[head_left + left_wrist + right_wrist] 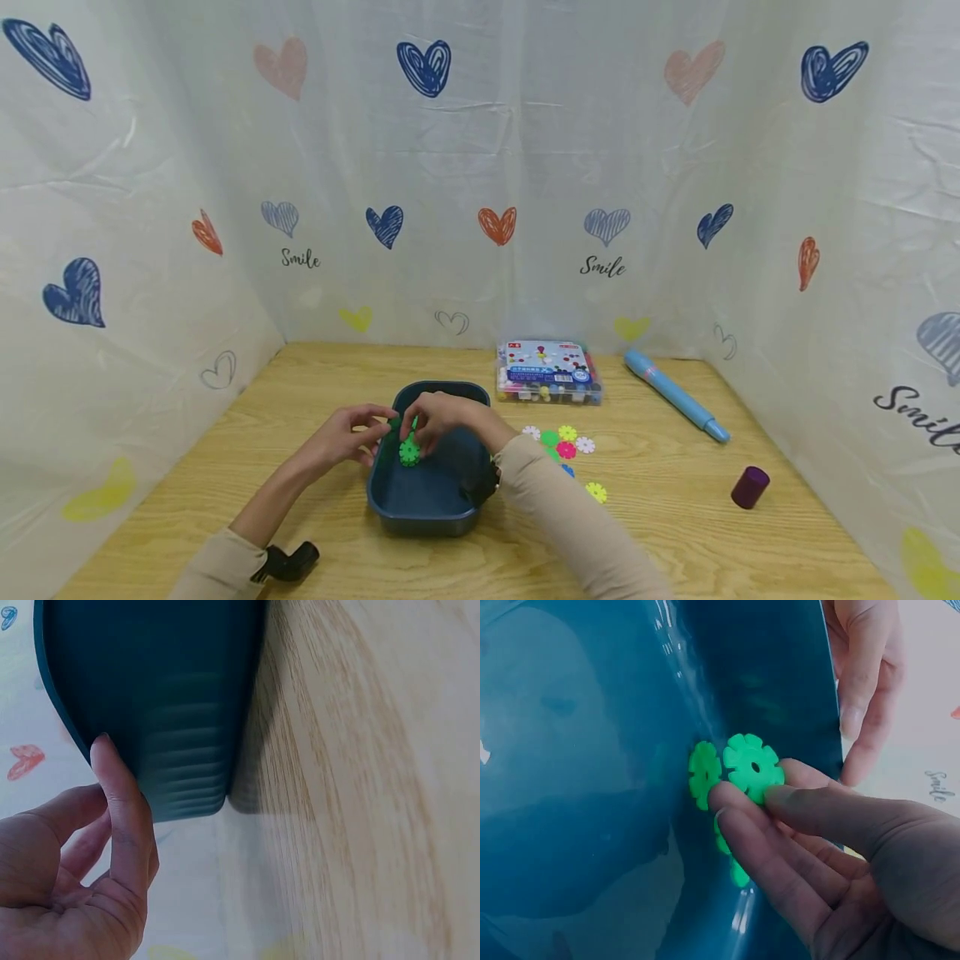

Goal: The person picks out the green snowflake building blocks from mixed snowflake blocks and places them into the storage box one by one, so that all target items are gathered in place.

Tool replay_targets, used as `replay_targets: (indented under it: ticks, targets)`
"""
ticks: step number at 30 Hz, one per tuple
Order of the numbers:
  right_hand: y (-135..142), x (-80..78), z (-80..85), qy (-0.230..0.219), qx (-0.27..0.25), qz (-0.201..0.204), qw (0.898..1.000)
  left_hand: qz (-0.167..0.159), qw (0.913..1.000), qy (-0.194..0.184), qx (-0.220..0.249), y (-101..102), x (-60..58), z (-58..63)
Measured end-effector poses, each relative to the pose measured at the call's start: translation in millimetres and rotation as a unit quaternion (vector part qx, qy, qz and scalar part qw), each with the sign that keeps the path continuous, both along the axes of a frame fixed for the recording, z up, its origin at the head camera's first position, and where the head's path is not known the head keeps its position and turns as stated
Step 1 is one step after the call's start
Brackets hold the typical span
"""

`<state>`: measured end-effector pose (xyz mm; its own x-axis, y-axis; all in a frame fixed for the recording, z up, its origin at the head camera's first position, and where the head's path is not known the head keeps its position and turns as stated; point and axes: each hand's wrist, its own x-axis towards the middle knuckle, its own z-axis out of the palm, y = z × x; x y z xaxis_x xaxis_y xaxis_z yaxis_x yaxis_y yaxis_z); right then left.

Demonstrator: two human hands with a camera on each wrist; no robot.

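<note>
On wood (675, 500), tray (423, 504) points lengthwise away; right hand's (441, 415) green disc (742, 759) seems tilted.

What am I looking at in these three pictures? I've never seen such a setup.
No robot here: these are a person's bare hands. The wide picture comes from a camera worn on the head; the two closer ones come from a camera on each wrist. The right hand pinches a green disc in the tub, while the left hand touches the tub's rim. Also on the table are loose discs, a box, a blue tube and a purple cylinder.
</note>
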<state>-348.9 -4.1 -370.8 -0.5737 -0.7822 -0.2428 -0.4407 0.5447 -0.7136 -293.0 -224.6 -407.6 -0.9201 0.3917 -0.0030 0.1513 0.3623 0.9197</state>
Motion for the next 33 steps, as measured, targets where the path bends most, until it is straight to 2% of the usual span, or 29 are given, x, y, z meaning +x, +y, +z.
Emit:
replay_targets:
  ticks: [11, 17, 24, 33]
  targets:
    - [-3, 0.1, -3.8, -0.028, 0.01, 0.004, 1.0, -0.004, 1.0, 0.0, 0.009, 1, 0.0, -0.4]
    - [-6, 3.9, -1.5, -0.049, 0.031, 0.03, 0.998, -0.006, 0.9999, 0.005, 0.008, 1, 0.7, 0.6]
    - [-10, 5.5, -2.1, -0.051, 0.053, 0.042, 0.996, -0.001, 1.0, 0.002, 0.005, 1, 1.3, 2.4]
    - [-13, 8.4, -1.8, -0.045, 0.064, 0.034, 0.996, -0.016, 0.9997, 0.001, 0.017, 0, 2.2, 3.5]
